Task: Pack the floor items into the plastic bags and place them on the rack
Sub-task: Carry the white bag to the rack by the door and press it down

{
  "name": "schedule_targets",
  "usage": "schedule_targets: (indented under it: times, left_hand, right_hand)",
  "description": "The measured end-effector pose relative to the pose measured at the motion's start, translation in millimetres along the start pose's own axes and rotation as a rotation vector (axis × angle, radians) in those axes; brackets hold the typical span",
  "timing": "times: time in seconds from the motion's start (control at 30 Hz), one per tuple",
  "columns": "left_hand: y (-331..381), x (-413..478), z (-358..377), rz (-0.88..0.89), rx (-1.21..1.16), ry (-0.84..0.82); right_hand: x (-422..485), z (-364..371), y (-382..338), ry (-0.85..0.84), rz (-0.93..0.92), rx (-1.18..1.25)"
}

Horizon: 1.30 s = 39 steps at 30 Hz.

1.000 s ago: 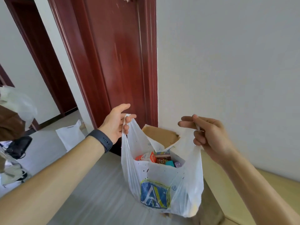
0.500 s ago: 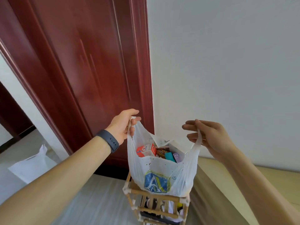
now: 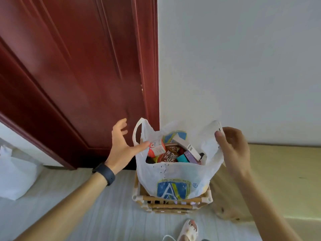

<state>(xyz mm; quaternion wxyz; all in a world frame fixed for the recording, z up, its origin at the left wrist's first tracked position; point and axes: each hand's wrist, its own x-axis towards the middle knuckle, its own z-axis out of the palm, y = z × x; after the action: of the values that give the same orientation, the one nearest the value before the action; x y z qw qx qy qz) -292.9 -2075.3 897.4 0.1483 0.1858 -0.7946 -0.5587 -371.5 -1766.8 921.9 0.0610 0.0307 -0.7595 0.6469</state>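
Observation:
A white plastic bag [image 3: 175, 174] with a blue letter logo sits on top of the small wooden rack [image 3: 173, 203] by the wall. It is full of small boxes and snack packs [image 3: 171, 153]. My left hand [image 3: 121, 145] is spread open beside the bag's left side, with the thumb touching the plastic below the free-standing left handle [image 3: 138, 129]. My right hand [image 3: 231, 146] pinches the bag's right handle [image 3: 217, 126] between thumb and fingers.
A dark red door [image 3: 78, 75] stands behind the rack on the left, a white wall on the right. Another white bag [image 3: 15, 176] lies on the floor at far left. Brown cardboard [image 3: 225, 211] leans right of the rack. A slippered foot [image 3: 188, 230] is near the bottom.
The bag came down onto the rack top. My left hand let go of the left handle and opened; my right hand still holds the right handle.

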Motion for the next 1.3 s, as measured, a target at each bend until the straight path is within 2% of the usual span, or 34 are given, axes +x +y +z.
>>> schedule_targets:
  times: [0.07,0.17,0.3,0.4,0.47,0.53,0.6,0.67,0.7,0.77,0.83,0.9,1.0,1.03,1.1,1.2,1.23,1.3]
  left_hand:
    - [-21,1,3,-0.001,0.052,-0.126]
    - [-43,6,13,0.088,0.283,-0.257]
    - [-52,20,35,0.27,0.557,-0.28]
    - [-60,28,49,0.398,0.642,-0.265]
    - [-65,27,61,0.394,0.609,-0.216]
    - [-61,26,76,0.23,0.444,-0.071]
    - [-53,28,90,0.076,0.26,0.096]
    - [-48,31,103,0.069,0.224,0.171]
    - [-49,32,112,0.118,0.304,0.149]
    - [-54,30,134,0.216,0.655,-0.089]
    - [-53,25,154,0.321,1.053,-0.36]
    - [-50,24,161,0.42,1.208,-0.458]
    - [-38,30,153,0.475,1.111,-0.587]
    - [-35,31,145,0.451,0.986,-0.635]
    - [-31,32,123,0.268,0.609,-0.659]
    - [-22,45,101,0.035,0.191,-0.32]
    - [-21,49,98,0.0,0.121,-0.25]
    - [-27,53,101,-0.065,0.056,-0.232]
  right_hand:
    - [-5,4,20,0.027,-0.046,-0.061]
    - [-7,6,55,-0.101,-0.088,-0.251]
    - [15,19,79,-0.346,-0.046,-0.495]
    - [36,39,89,-0.419,-0.052,-0.584]
    - [46,53,95,-0.45,-0.084,-0.647]
    - [46,66,98,-0.435,-0.142,-0.66]
    - [37,75,94,-0.335,-0.02,-0.514]
    - [27,83,84,-0.157,0.117,-0.241]
    - [25,85,80,-0.062,0.15,-0.127]
    - [27,90,72,0.041,0.154,-0.046]
    - [34,94,66,0.025,0.149,-0.064]
    - [45,100,63,-0.058,0.161,-0.145]
    - [61,108,63,-0.252,0.15,-0.437]
    - [66,109,64,-0.307,0.152,-0.506]
    - [73,109,64,-0.392,0.158,-0.565]
    - [76,107,62,-0.473,0.097,-0.64]
    - [74,109,61,-0.493,0.07,-0.654]
    - [65,113,61,-0.505,0.036,-0.656]
